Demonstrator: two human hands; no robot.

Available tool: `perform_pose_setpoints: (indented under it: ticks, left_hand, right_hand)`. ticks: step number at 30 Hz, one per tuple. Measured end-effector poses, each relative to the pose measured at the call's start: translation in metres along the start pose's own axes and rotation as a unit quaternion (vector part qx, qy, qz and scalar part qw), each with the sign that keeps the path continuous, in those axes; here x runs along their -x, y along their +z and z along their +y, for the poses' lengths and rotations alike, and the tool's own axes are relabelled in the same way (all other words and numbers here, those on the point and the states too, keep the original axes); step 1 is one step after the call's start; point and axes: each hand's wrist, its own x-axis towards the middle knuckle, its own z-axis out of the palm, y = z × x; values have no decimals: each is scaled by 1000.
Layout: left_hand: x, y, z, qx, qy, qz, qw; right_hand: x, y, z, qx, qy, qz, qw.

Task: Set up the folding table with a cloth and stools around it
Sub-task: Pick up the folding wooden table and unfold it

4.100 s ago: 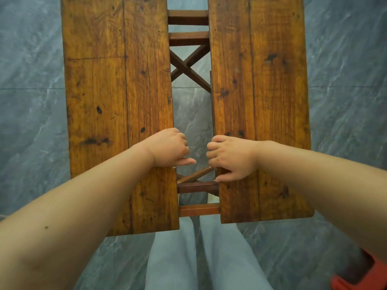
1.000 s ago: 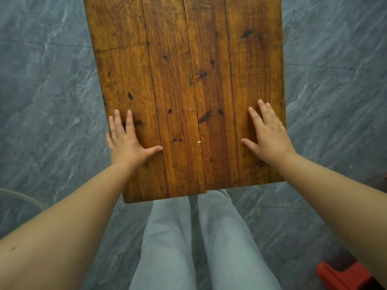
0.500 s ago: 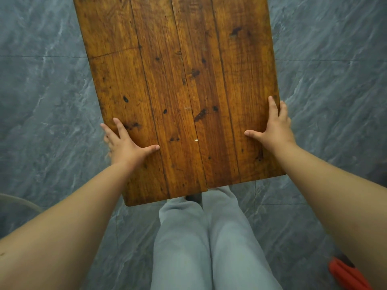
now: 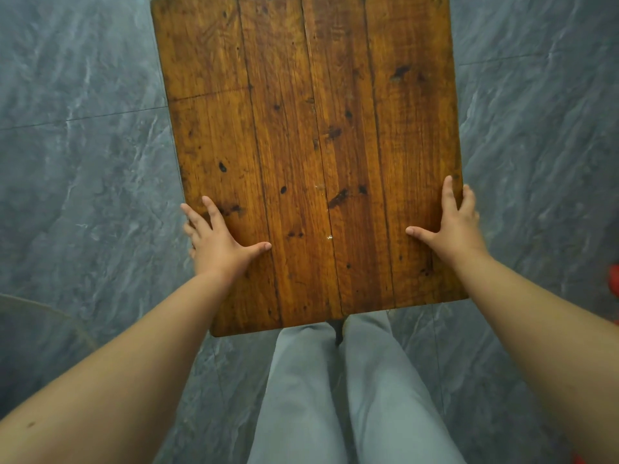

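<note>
The folding table [image 4: 311, 135] shows a closed brown plank top with dark knots, seen from above, its near edge over my legs. My left hand [image 4: 217, 242] grips the table's left edge, thumb lying on the top and some fingers curled over the side. My right hand [image 4: 452, 222] grips the right edge the same way, thumb pointing inward on the wood. No cloth or stool top is in view.
Grey marbled floor tiles [image 4: 83, 162] surround the table. My legs in light grey trousers [image 4: 335, 396] stand right behind the near edge. A red object [image 4: 614, 279] shows at the right frame edge. A curved pale object [image 4: 40, 316] lies at the lower left.
The gap between the two halves of the top has closed into one flat surface. My hands went from lying flat on the top to gripping its left and right edges.
</note>
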Motion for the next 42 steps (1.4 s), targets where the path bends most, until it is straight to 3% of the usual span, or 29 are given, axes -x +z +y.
perform_pose_setpoints:
  ticks: [8,23,27,32,39,42]
  left_hand:
    - [0,1,2,-7,-5,5,1000]
    - [9,-1,22,-27,-29,-16,999]
    - [28,-27,48,-53,81,17,995]
    - [86,-86,114,-63,249,91,962]
    - [213,-193,220,-81,431,192,878]
    - [287,-230,265,-90,514,212,826]
  right_hand:
    - [-3,3,5,-24,-7,-1,1000]
    - [-6,-19,-9,44,12,-11,999]
    - [22,-45,-32,42,-100,48,993]
    - [90,-121,-62,43,-218,117,968]
    - [209,-254,-68,-15,-215,294,931]
    - [275,-310,-44,-36,-185,381,905]
